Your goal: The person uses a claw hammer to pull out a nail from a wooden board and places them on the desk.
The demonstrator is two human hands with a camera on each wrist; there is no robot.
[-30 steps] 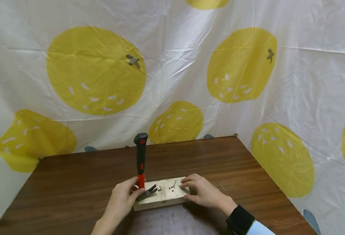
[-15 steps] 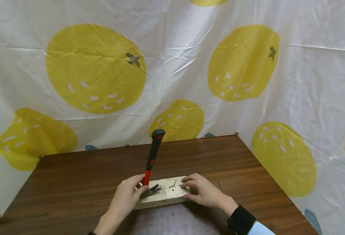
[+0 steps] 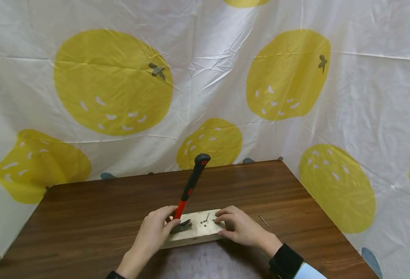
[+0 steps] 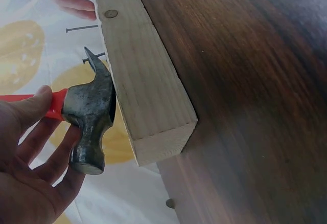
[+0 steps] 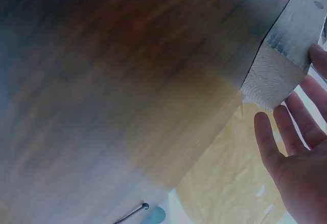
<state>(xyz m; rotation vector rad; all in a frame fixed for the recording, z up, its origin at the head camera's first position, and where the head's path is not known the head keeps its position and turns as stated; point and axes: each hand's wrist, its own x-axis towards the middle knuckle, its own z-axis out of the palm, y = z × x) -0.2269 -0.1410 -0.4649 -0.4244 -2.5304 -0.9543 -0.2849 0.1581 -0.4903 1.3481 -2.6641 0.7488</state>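
My left hand grips a claw hammer low on its red shaft, thumb on one side and fingers behind. The hammer's steel head rests along the top of a pale wood block, its handle leaning to the right. Right by the claw, in the left wrist view, a nail sticks out of the block. Another nail stands tilted farther along, beside several dark holes. My right hand holds the block's right end, thumb on the near side and fingertips at the far edge.
A loose nail lies on the brown wooden table, right of the block. Behind the table and along its right side hangs a white curtain with large yellow fruit prints.
The hammer has slid right along the block, its claw now at the nearer nail, and its handle has tipped from upright to the right. My right hand stays on the block.
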